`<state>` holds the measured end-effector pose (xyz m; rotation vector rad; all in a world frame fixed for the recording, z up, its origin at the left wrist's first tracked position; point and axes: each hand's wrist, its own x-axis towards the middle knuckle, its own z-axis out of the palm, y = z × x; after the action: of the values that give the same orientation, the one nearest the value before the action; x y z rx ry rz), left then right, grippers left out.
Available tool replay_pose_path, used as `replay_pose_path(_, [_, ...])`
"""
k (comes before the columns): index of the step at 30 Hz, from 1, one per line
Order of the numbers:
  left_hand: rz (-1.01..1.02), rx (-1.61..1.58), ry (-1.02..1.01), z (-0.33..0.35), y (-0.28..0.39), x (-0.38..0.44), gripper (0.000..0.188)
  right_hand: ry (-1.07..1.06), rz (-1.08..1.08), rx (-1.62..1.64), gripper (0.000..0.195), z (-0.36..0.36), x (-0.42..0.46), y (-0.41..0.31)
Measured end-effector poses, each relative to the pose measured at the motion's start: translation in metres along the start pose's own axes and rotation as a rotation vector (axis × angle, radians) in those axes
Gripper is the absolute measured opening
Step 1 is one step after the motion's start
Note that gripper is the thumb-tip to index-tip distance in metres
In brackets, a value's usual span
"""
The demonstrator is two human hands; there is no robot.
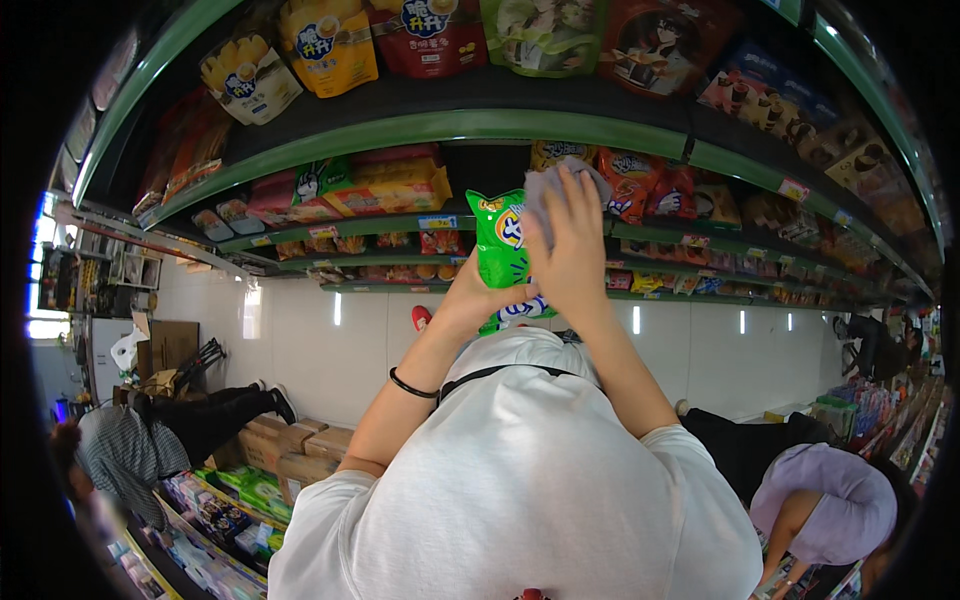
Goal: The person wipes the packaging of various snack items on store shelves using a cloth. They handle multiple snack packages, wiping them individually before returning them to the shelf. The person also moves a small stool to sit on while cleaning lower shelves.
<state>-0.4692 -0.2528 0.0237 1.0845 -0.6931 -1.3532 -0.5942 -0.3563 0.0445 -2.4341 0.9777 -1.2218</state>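
Note:
A green snack bag (496,247) is upright before my chest, gripped near its lower half by my left hand (474,296). My right hand (574,247) holds a greyish-purple cloth (551,196) against the upper right part of the bag, which hides some of its front. Behind the cloth, a yellow snack bag (559,152) and orange-red snack bags (630,176) stand on the shelf. To the left of the green bag lie yellow snack packs (390,187) on the same shelf.
Green-edged shelves (420,127) with snack pouches curve around in front. Cardboard boxes (300,450) sit behind on the left. A person in a checked shirt (124,442) is at the left, one in a lilac top (832,502) at the right, and another farther off (874,341).

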Motion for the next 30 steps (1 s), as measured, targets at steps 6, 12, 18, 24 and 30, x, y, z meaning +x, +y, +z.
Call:
replay_pose_path(6, [-0.05, -0.05, -0.046, 0.005, 0.008, 0.0, 0.074, 0.059, 0.426, 0.573, 0.037, -0.017, 0.01, 0.046])
replay_pose_path(12, [-0.035, -0.002, 0.059, 0.006, 0.012, 0.004, 0.078, 0.258, 0.445, 0.495, 0.037, -0.059, -0.009, 0.033])
replay_pose_path(18, [-0.047, 0.041, -0.003, 0.024, 0.012, 0.007, 0.086, -0.114, -0.318, 0.281, 0.038, -0.04, -0.022, -0.01])
replay_pose_path(24, [0.081, 0.168, -0.027, 0.022, 0.008, 0.007, 0.086, -0.081, -0.289, 0.146, 0.04, -0.029, -0.008, -0.02])
replay_pose_path(30, [0.033, 0.082, 0.029, 0.022, 0.03, -0.003, 0.099, 0.002, -0.137, 0.136, 0.041, -0.03, 0.002, 0.011])
